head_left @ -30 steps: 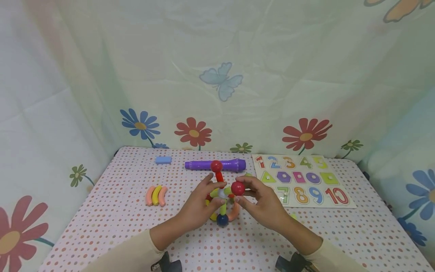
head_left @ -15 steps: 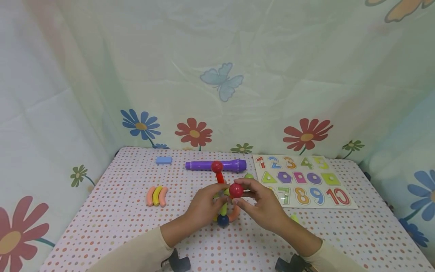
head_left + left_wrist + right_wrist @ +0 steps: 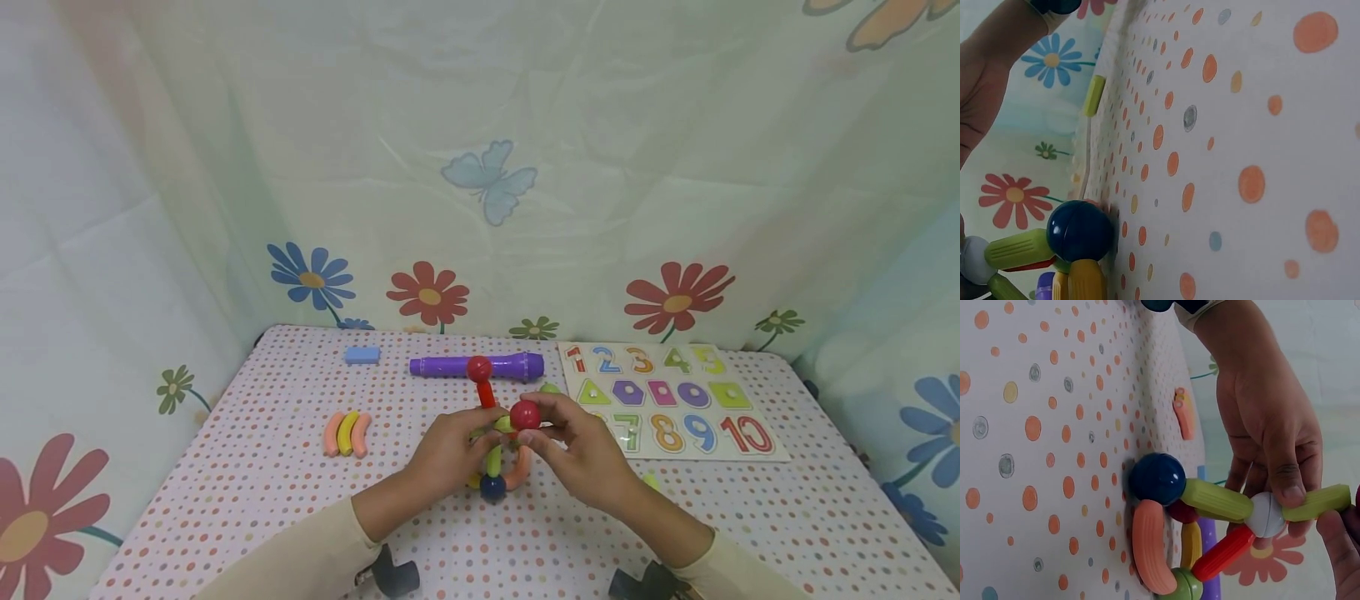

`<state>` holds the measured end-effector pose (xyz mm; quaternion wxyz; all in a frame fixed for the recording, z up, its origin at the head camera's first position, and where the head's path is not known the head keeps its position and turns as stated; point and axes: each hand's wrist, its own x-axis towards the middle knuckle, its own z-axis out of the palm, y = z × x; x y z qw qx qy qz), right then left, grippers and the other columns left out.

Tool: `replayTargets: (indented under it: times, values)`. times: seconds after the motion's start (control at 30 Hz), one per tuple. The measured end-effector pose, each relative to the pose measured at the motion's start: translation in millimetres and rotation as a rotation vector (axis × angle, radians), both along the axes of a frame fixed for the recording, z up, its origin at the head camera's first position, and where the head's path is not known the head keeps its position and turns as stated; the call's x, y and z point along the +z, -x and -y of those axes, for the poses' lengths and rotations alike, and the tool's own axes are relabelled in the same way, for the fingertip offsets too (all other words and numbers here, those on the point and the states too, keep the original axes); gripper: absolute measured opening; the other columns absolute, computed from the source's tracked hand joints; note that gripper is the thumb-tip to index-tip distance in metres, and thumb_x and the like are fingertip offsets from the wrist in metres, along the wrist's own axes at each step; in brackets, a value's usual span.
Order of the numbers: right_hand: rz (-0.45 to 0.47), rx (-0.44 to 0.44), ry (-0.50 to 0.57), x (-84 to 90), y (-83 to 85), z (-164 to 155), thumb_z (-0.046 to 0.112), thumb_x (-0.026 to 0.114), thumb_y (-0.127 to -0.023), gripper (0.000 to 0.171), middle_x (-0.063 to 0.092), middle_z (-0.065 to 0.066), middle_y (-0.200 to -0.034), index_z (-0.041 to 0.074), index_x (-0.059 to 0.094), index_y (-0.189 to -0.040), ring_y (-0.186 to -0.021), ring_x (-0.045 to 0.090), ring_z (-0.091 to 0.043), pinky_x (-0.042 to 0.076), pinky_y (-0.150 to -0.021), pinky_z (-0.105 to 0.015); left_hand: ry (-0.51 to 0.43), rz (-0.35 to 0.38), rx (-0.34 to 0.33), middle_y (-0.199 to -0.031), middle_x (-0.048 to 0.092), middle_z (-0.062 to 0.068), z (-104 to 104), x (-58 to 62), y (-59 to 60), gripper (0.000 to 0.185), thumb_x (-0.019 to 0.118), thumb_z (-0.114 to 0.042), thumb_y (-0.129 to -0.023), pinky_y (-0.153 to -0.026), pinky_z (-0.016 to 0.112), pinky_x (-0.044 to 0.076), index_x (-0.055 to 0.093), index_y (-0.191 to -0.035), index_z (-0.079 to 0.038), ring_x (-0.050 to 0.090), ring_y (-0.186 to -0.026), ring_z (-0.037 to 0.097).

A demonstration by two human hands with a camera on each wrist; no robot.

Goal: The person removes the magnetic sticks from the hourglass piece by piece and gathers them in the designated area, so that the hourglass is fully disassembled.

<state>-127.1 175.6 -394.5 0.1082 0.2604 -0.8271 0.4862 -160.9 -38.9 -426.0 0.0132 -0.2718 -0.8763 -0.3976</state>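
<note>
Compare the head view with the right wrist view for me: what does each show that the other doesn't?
Only the head view: the number board and the butterfly printed on the backdrop.

Only the right wrist view: a plain look at the white ball, which the left hand seems to cover in the head view.

Both: the two hands, including the right hand, the navy ball, the curved orange stick and part or all of the purple toy.

From the white ball (image 3: 1266, 514), one ribbed lime rod (image 3: 1217, 500) runs down to a navy ball (image 3: 1158, 479), another toward a red ball (image 3: 524, 415).
</note>
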Motion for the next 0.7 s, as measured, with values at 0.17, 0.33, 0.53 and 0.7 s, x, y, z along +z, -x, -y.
replayTargets:
  times: [0.17,0.33,0.53,0.7]
  values:
    - [0.008,-0.023,-0.016,1.4,2.5,-4.1,0.007,0.069,-0.098,0.042,0.071,-0.007,-0.118,0.004,0.055,-0.137,-0.105,0.07,-0.018,0.059,-0.082,-0.028,-0.01,0.026,0.002,-0.121,0.072,-0.005,-0.5,0.3,0.2,0.033,0.069,-0.021,-0.099,-0.09,0.033,0.056,0.07,-0.132,-0.02,0.067,-0.107,0.01]
    - [0.011,-0.078,-0.023,3.4,10.2,-11.0,0.007,0.071,-0.096,0.044,0.068,-0.008,-0.119,0.005,0.057,-0.138,-0.105,0.069,-0.023,0.058,-0.083,-0.027,-0.051,0.025,-0.024,-0.12,0.072,-0.004,-0.4,-1.4,2.1,0.032,0.068,-0.019,-0.1,-0.082,0.027,0.055,0.07,-0.132,-0.018,0.066,-0.098,0.005]
    - [-0.008,-0.171,-0.109,5.0,23.0,-21.6,0.006,0.076,-0.093,0.05,0.066,-0.01,-0.119,0.001,0.058,-0.139,-0.109,0.065,-0.025,0.058,-0.085,-0.031,-0.051,0.014,-0.027,-0.126,0.071,0.001,0.2,-1.5,2.2,0.034,0.068,-0.017,-0.1,-0.082,0.026,0.054,0.069,-0.134,-0.016,0.065,-0.102,0.006]
    - [0.079,-0.25,-0.166,3.8,36.1,-29.7,0.009,0.077,-0.093,0.053,0.067,-0.012,-0.119,0.0,0.053,-0.139,-0.11,0.065,-0.028,0.058,-0.087,-0.04,-0.051,0.031,-0.028,-0.126,0.07,0.001,0.6,0.1,1.6,0.035,0.068,-0.018,-0.1,-0.084,0.028,0.055,0.068,-0.135,-0.015,0.065,-0.106,0.007]
